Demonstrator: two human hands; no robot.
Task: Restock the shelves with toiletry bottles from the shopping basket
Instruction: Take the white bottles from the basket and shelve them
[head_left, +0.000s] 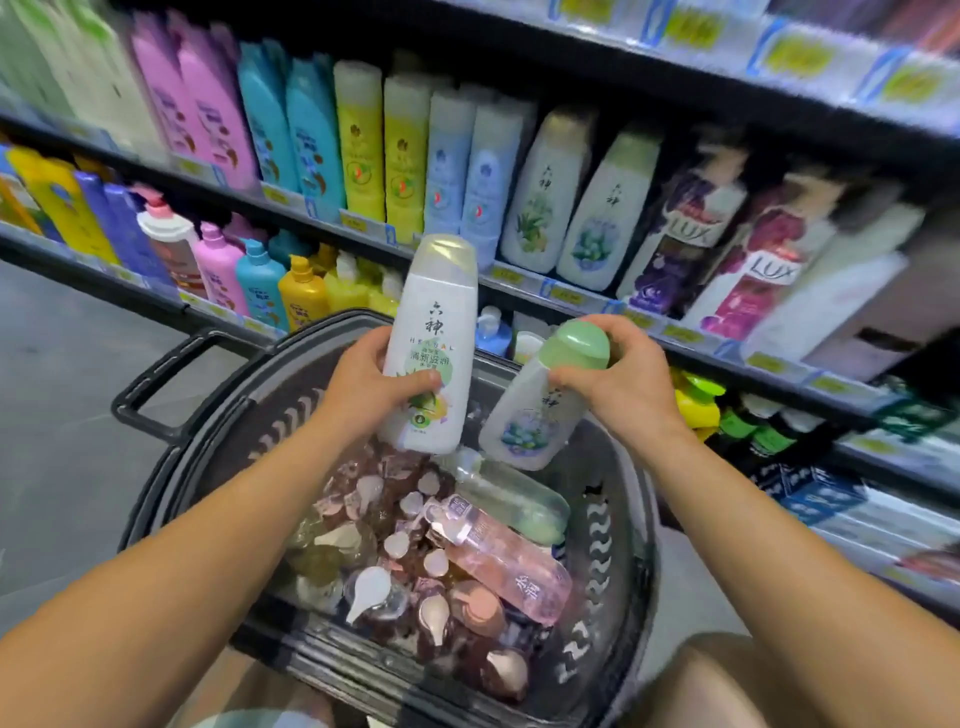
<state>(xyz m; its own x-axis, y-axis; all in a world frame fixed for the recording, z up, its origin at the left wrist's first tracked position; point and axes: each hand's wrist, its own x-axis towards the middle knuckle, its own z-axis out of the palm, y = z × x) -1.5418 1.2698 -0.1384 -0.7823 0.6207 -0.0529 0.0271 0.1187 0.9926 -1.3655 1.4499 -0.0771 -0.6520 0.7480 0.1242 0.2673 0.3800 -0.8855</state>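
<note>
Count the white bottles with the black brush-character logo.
4: one in the left hand, one in the right hand, two on the shelf; more may hide behind.

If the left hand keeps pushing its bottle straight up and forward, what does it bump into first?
Probably the matching white bottles on the shelf ahead. The left hand holds its white bottle cap-first toward them, though depth is hard to judge.

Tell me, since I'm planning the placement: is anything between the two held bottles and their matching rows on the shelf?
Nothing visible. The left hand holds the beige-capped bottle, the right hand the green-capped bottle; matching bottles stand just beyond, across open air.
</note>
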